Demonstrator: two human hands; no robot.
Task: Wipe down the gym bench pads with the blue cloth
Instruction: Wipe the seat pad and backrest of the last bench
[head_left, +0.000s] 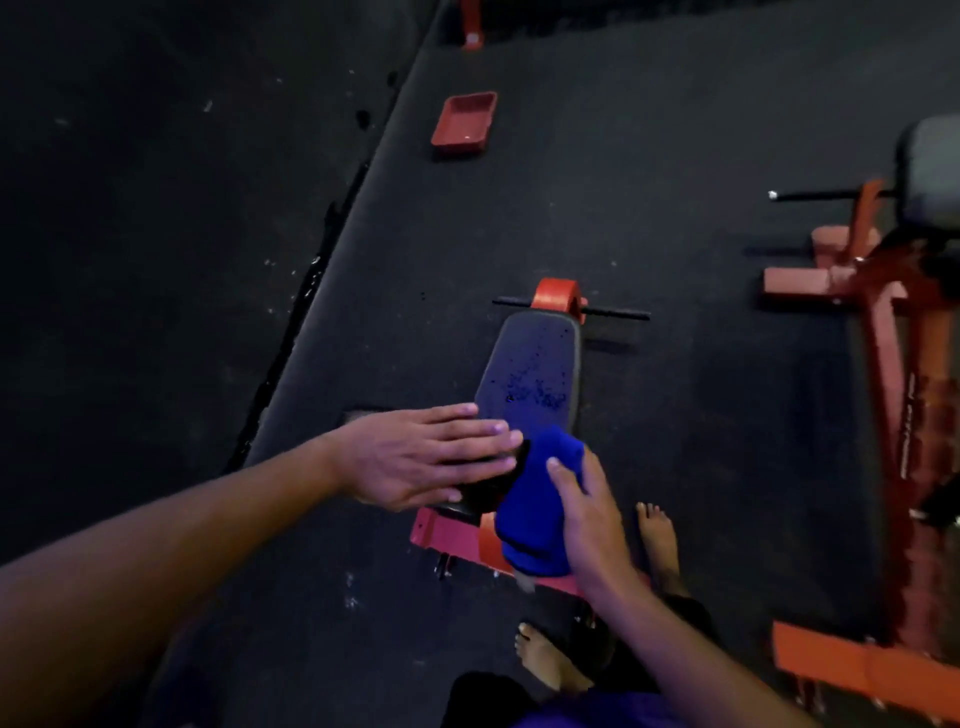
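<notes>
A small red-framed gym bench stands on the dark floor in front of me, its long black back pad speckled with droplets. The near seat pad is mostly hidden under my hands. My left hand lies flat with straight fingers over the seat pad's left side. My right hand holds the bunched blue cloth at the pad's right side, fingers wrapped over it.
The bench's red base bar sticks out near my bare feet. A red tray lies on the floor farther ahead. A larger red machine frame fills the right side. Dark rubber flooring surrounds the bench.
</notes>
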